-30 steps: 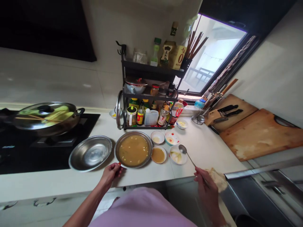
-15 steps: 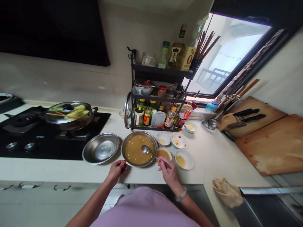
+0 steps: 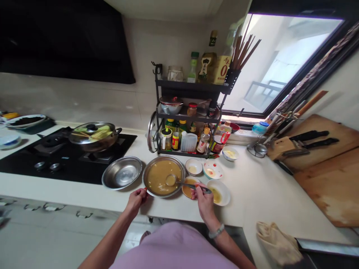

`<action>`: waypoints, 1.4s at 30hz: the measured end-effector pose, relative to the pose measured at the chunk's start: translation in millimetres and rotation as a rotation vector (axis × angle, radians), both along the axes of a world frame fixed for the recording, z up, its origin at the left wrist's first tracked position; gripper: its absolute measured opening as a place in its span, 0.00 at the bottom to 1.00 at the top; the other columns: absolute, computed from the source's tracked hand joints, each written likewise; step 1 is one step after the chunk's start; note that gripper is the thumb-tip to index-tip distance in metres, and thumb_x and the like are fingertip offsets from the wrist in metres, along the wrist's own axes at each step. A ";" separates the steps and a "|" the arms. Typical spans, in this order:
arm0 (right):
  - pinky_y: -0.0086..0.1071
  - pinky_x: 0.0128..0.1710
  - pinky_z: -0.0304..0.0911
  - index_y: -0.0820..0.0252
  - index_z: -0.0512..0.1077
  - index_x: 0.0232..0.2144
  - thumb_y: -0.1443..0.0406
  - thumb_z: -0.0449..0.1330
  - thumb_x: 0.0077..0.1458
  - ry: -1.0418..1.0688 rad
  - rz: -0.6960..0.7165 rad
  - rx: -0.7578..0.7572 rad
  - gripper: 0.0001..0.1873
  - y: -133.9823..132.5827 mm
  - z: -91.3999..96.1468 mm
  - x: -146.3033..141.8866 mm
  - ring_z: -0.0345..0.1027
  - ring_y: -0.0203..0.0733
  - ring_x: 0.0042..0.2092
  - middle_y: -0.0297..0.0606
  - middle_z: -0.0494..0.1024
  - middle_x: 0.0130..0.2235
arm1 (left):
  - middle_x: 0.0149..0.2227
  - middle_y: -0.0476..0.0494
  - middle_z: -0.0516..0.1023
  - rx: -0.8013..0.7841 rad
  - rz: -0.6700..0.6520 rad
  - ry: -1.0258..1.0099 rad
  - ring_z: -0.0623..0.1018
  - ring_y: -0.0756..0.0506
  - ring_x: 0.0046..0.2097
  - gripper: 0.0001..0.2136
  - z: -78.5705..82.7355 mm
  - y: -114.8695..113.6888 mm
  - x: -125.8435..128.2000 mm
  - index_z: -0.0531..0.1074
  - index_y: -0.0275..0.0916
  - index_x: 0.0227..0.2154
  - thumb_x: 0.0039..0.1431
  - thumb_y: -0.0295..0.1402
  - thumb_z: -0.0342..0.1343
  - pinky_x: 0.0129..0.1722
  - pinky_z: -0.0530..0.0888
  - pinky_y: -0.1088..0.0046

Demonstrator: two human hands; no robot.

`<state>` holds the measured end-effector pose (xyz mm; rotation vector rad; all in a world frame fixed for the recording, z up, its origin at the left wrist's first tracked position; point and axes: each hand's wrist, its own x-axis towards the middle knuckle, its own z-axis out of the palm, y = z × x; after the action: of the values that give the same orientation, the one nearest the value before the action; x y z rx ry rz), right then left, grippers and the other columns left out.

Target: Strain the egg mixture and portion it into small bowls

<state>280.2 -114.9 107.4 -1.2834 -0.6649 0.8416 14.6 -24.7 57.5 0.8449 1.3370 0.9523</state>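
A metal basin [image 3: 180, 189] of brownish liquid with pale bits afloat stands near the counter's front edge. My left hand [image 3: 137, 200] is closed at its lower left rim, fingertips pinching the edge. A long-handled metal ladle [image 3: 171, 180] is gripped in my right hand [image 3: 204, 200]; its round bowl sits in the liquid, facing up and filled. The handle slants rightward over a small bowl of brown liquid [image 3: 188, 191], which my right hand partly hides. Just right of that hand, a white bowl [image 3: 226, 194] holds some yellowish liquid.
An empty metal basin [image 3: 123, 173] stands to the left, beside the black stove [image 3: 95, 170] with a lidded pan [image 3: 94, 138]. Behind are small bowls [image 3: 193, 164] and a black rack [image 3: 190, 84] of bottles. Knives [image 3: 311, 135] and a cloth [image 3: 277, 239] are at right.
My right hand has shifted slightly right, and the ladle's bowl has turned upward and lies lower in the liquid, now filled. My left hand stays at the rim. The view has turned slightly left.
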 end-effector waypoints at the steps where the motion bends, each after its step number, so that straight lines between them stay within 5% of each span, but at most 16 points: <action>1: 0.33 0.20 0.66 0.59 0.71 0.34 0.56 0.60 0.50 0.021 0.002 0.011 0.14 -1.7 1.7 3.1 0.67 0.41 0.21 0.34 0.75 0.22 | 0.16 0.52 0.67 0.001 0.010 0.005 0.64 0.54 0.19 0.17 0.0 -0.7 0.7 0.61 0.38 0.13 0.33 0.43 0.62 0.20 0.60 0.78; 10: 0.31 0.19 0.64 0.61 0.72 0.33 0.54 0.61 0.50 0.017 -0.019 0.048 0.16 -32.8 23.5 51.4 0.69 0.41 0.23 0.38 0.77 0.24 | 0.16 0.52 0.67 0.024 0.097 0.014 0.66 0.53 0.20 0.20 -6.7 -4.4 6.4 0.62 0.38 0.13 0.31 0.47 0.64 0.22 0.63 0.77; 17: 0.31 0.21 0.67 0.61 0.75 0.35 0.53 0.61 0.51 -0.228 -0.051 0.055 0.16 -63.5 16.8 84.5 0.67 0.37 0.20 0.34 0.75 0.22 | 0.15 0.52 0.67 -0.003 0.142 0.016 0.66 0.53 0.20 0.20 -1.7 -4.8 10.4 0.63 0.37 0.14 0.27 0.45 0.66 0.22 0.64 0.77; 25: 0.33 0.23 0.70 0.52 0.79 0.37 0.62 0.60 0.53 -0.427 0.121 0.201 0.10 -85.3 22.4 85.0 0.71 0.43 0.33 0.42 0.77 0.38 | 0.16 0.52 0.68 -0.038 0.116 0.015 0.67 0.53 0.20 0.18 1.1 -2.3 7.6 0.65 0.37 0.15 0.27 0.43 0.66 0.23 0.65 0.77; 31: 0.32 0.22 0.68 0.52 0.78 0.39 0.64 0.58 0.56 -0.390 0.042 0.267 0.10 -59.6 30.8 47.5 0.68 0.37 0.25 0.38 0.77 0.32 | 0.17 0.51 0.69 -0.072 0.009 -0.005 0.68 0.53 0.20 0.17 2.9 2.7 0.6 0.65 0.37 0.17 0.29 0.43 0.66 0.23 0.66 0.76; 42: 0.33 0.26 0.68 0.54 0.77 0.40 0.62 0.54 0.57 -0.554 0.126 0.128 0.13 19.3 -4.5 -19.4 0.70 0.40 0.31 0.41 0.76 0.37 | 0.19 0.49 0.72 -0.126 -0.231 -0.066 0.68 0.52 0.21 0.21 12.5 14.0 -13.6 0.66 0.37 0.18 0.32 0.49 0.67 0.22 0.65 0.76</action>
<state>260.9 -95.6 103.0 -1.3748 -1.2298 0.5275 1.1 -10.7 70.0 0.8434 1.1999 0.7024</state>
